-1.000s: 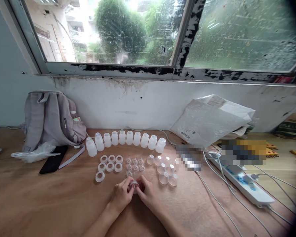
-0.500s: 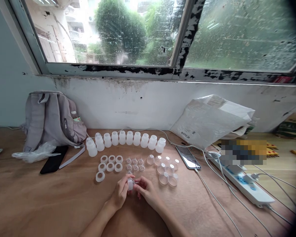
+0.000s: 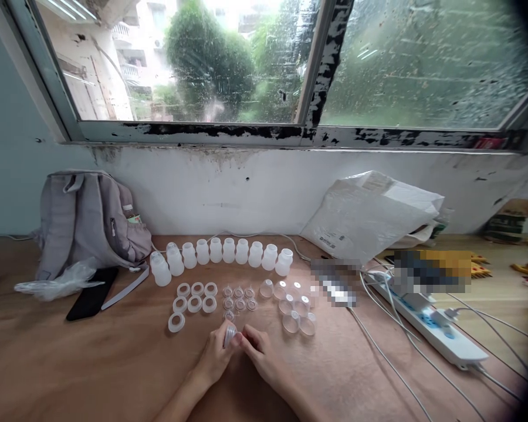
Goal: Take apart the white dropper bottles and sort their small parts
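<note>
Wooden counter (image 3: pixel 70 363) lies bare to the left of the hands and in front of them, with rings (image 3: pixel 193 296) just beyond. The left hand (image 3: pixel 215 358) grips a ribbed cap (image 3: pixel 230 335) on edge, as it did half a second ago. The right hand (image 3: pixel 260 356) pinches beside it; whether it grips anything cannot be told. The bag (image 3: pixel 369 217) label is unreadable.

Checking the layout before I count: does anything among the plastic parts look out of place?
One white ring lies alone off the ring grid's near-left corner; the leftmost bottle sits forward of the bottle row. The left hand and right hand pinch a ribbed cap.
</note>
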`<state>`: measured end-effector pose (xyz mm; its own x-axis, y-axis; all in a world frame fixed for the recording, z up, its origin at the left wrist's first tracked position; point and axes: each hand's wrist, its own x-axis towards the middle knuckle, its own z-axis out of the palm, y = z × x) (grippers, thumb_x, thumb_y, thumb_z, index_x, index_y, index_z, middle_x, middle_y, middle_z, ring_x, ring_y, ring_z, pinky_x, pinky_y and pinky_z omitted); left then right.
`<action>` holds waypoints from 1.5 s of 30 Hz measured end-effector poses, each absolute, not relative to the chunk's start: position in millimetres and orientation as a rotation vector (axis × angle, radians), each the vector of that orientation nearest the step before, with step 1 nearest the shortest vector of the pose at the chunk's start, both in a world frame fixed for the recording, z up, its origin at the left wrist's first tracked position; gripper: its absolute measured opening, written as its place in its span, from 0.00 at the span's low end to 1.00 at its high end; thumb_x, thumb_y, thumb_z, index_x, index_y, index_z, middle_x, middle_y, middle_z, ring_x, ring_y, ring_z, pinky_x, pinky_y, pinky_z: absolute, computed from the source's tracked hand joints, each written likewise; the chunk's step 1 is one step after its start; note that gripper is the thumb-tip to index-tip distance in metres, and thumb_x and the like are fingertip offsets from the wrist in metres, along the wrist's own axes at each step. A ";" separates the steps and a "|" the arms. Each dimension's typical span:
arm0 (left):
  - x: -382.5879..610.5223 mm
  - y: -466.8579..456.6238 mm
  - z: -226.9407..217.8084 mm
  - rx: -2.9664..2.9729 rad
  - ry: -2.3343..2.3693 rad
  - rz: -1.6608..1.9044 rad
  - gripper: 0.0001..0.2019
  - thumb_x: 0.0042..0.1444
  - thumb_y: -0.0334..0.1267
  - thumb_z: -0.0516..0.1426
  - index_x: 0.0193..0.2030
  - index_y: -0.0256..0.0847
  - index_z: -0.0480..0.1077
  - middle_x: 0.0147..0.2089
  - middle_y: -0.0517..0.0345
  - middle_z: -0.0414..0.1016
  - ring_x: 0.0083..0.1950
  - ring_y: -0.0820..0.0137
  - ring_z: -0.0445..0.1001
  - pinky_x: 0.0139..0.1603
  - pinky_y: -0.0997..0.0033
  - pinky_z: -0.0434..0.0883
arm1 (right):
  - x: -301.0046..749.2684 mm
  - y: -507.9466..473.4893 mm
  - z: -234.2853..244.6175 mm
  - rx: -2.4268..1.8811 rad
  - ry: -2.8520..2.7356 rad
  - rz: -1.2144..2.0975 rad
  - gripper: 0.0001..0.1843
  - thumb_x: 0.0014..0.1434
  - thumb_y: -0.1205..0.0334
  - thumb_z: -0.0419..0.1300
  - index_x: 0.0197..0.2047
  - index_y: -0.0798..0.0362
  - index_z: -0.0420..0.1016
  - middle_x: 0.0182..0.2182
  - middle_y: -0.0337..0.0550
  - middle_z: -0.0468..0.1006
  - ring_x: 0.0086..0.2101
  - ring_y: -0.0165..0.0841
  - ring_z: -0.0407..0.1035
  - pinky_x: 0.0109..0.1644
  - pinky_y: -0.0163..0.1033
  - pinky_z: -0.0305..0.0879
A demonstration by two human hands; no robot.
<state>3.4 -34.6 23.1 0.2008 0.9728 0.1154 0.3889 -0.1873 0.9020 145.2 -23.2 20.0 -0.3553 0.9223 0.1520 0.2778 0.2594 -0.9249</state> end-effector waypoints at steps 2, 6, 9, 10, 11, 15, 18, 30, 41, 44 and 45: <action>3.6 -33.4 21.9 1.686 1.269 0.991 0.17 0.56 0.50 0.42 0.26 0.39 0.58 0.22 0.64 0.59 0.26 0.74 0.59 0.28 0.77 0.60 | 143.2 -24.1 20.7 -1.101 -1.780 1.155 0.22 0.56 0.50 0.48 0.18 0.54 0.54 0.16 0.31 0.53 0.20 0.24 0.49 0.23 0.31 0.46; 5.4 -28.1 18.6 1.644 1.311 1.026 0.18 0.57 0.49 0.39 0.24 0.40 0.57 0.22 0.63 0.58 0.26 0.73 0.59 0.30 0.75 0.60 | 139.3 -24.1 21.4 -1.080 -1.750 1.207 0.21 0.57 0.49 0.47 0.18 0.53 0.53 0.14 0.31 0.54 0.19 0.24 0.50 0.23 0.31 0.47; 6.5 -25.2 17.6 1.646 1.348 1.051 0.18 0.57 0.48 0.39 0.24 0.40 0.57 0.23 0.63 0.58 0.27 0.73 0.60 0.30 0.75 0.60 | 139.5 -24.6 20.7 -1.068 -1.748 1.194 0.21 0.57 0.50 0.47 0.19 0.53 0.52 0.15 0.31 0.54 0.19 0.24 0.51 0.23 0.31 0.47; 6.4 -25.1 17.9 1.651 1.341 1.053 0.18 0.57 0.48 0.39 0.24 0.40 0.57 0.22 0.63 0.58 0.26 0.73 0.59 0.30 0.75 0.60 | 140.2 -25.0 20.1 -1.067 -1.751 1.185 0.21 0.57 0.50 0.48 0.19 0.53 0.52 0.15 0.31 0.55 0.19 0.24 0.51 0.23 0.31 0.47; 5.9 -25.4 18.7 1.657 1.329 1.054 0.18 0.57 0.49 0.40 0.24 0.39 0.57 0.22 0.63 0.59 0.26 0.73 0.59 0.29 0.75 0.60 | 141.0 -25.6 19.2 -1.065 -1.757 1.175 0.20 0.57 0.51 0.48 0.19 0.53 0.52 0.15 0.31 0.55 0.19 0.24 0.51 0.23 0.31 0.47; 0.6 -29.3 24.3 1.710 1.306 1.028 0.16 0.55 0.49 0.45 0.30 0.39 0.62 0.22 0.64 0.62 0.24 0.74 0.60 0.26 0.77 0.59 | 143.7 -26.4 14.9 -1.058 -1.770 1.144 0.19 0.57 0.51 0.48 0.20 0.53 0.55 0.14 0.32 0.56 0.19 0.25 0.51 0.22 0.31 0.47; -6.6 -27.8 31.1 1.799 1.315 1.025 0.15 0.54 0.48 0.47 0.39 0.39 0.64 0.26 0.61 0.67 0.24 0.74 0.64 0.26 0.77 0.60 | 144.9 -24.3 12.8 -1.076 -1.733 1.114 0.18 0.57 0.50 0.48 0.22 0.53 0.60 0.14 0.32 0.57 0.19 0.25 0.52 0.22 0.31 0.48; -83.4 90.5 82.3 1.890 2.309 0.542 0.27 0.55 0.44 0.47 0.59 0.32 0.46 0.34 0.47 0.72 0.36 0.61 0.72 0.35 0.68 0.63 | 155.0 -13.7 10.5 -1.199 -1.542 1.001 0.17 0.56 0.51 0.50 0.24 0.54 0.63 0.17 0.34 0.61 0.19 0.25 0.55 0.21 0.30 0.51; -88.7 101.5 66.2 1.999 2.343 0.787 0.11 0.55 0.40 0.47 0.40 0.38 0.65 0.34 0.51 0.67 0.34 0.65 0.70 0.34 0.68 0.64 | 151.9 -13.9 9.4 -1.186 -1.572 0.877 0.18 0.55 0.51 0.50 0.22 0.56 0.64 0.18 0.36 0.62 0.21 0.27 0.55 0.24 0.31 0.51; -85.3 87.5 66.9 2.054 2.328 0.993 0.11 0.56 0.41 0.46 0.38 0.40 0.66 0.41 0.50 0.63 0.41 0.64 0.68 0.41 0.65 0.65 | 151.6 -14.6 11.3 -1.196 -1.570 0.875 0.18 0.55 0.51 0.50 0.22 0.56 0.65 0.18 0.36 0.62 0.21 0.27 0.55 0.24 0.31 0.50; -83.4 80.1 67.8 2.074 2.298 1.091 0.11 0.56 0.42 0.47 0.38 0.40 0.66 0.44 0.49 0.61 0.45 0.63 0.66 0.44 0.64 0.64 | 151.6 -14.5 11.5 -1.203 -1.566 0.884 0.18 0.55 0.51 0.50 0.22 0.56 0.65 0.18 0.36 0.62 0.21 0.27 0.55 0.24 0.31 0.50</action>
